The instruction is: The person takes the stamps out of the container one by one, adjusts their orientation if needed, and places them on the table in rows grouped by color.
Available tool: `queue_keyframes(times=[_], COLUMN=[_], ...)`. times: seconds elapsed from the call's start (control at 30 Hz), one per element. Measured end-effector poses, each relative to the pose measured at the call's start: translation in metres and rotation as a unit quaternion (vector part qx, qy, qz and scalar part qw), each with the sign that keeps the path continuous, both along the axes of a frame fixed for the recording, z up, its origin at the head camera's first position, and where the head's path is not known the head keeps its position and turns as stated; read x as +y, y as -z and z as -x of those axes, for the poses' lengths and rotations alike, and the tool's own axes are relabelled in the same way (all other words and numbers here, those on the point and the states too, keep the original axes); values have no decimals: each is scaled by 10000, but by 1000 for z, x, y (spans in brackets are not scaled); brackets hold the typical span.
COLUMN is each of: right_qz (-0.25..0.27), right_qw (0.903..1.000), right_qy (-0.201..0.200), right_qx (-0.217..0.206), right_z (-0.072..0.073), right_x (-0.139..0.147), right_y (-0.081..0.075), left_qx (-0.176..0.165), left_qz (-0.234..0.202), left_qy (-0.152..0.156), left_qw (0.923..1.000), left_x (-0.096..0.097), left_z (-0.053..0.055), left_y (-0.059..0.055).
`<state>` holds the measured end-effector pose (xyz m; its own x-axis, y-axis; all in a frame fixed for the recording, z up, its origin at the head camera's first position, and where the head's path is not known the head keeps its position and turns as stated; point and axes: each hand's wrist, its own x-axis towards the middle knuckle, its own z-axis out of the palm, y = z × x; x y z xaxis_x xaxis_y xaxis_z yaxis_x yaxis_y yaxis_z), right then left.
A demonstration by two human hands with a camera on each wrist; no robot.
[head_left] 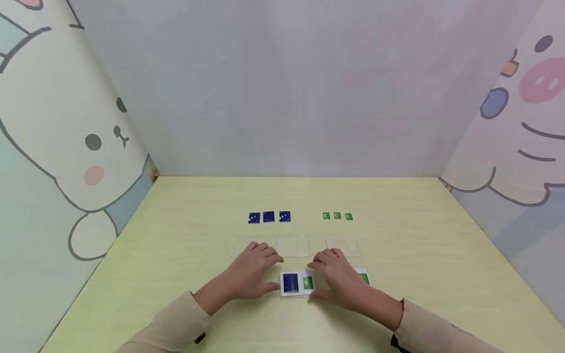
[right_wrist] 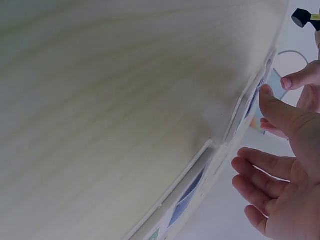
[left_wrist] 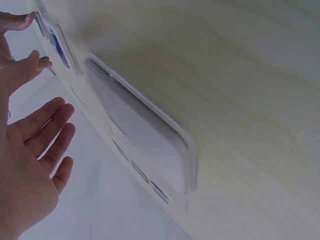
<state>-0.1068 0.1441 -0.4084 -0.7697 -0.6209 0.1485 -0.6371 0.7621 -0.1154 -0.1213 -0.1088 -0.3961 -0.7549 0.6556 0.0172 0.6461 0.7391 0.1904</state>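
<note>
A white card in a clear case (head_left: 297,296) lies on the table between the two hands. On it are a dark blue square (head_left: 290,283) and a smaller green rectangle (head_left: 308,283). My left hand (head_left: 252,272) is at the case's left edge, thumb and fingers spread with nothing between them. Opposite, at the right edge, my right hand (head_left: 339,282) has a similar spread, its fingers relaxed. Whether either thumb touches the case, I cannot tell. A second white card (head_left: 362,270) with a green piece is partly hidden behind the right hand. The left wrist view shows a plain white panel (left_wrist: 145,120).
Behind the hands, clear flat cases (head_left: 293,246) lie in a row, one partly covered by the left hand. Farther back are three blue squares (head_left: 269,216) and three small green rectangles (head_left: 337,215). Grey and cartoon-printed walls surround the pale wooden table (head_left: 410,220).
</note>
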Motion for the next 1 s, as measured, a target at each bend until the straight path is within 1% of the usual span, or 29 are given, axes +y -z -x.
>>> queue_keyframes(times=[0.1, 0.27, 0.47, 0.73, 1.0], right_qz=[-45, -140, -168, -211, -214], right_qw=[10000, 9998, 9995, 9993, 9993], right_qy=[-47, -50, -64, -115, -159], right_qx=[-33, -133, -258, -278, -275], right_z=[0, 1, 1, 1, 2], right_x=[-1, -3, -4, -6, -5], right_y=[0, -2, -3, -4, -3], left_qx=[-32, -58, -71, 72, 167], left_qz=[38, 108, 289, 523, 585], left_qy=[26, 156, 242, 366, 424], left_qw=[10000, 9998, 9993, 9979, 9972], left_x=[3, 10, 17, 21, 23], left_z=[0, 0, 1, -1, -3], left_y=[0, 0, 2, 5, 5])
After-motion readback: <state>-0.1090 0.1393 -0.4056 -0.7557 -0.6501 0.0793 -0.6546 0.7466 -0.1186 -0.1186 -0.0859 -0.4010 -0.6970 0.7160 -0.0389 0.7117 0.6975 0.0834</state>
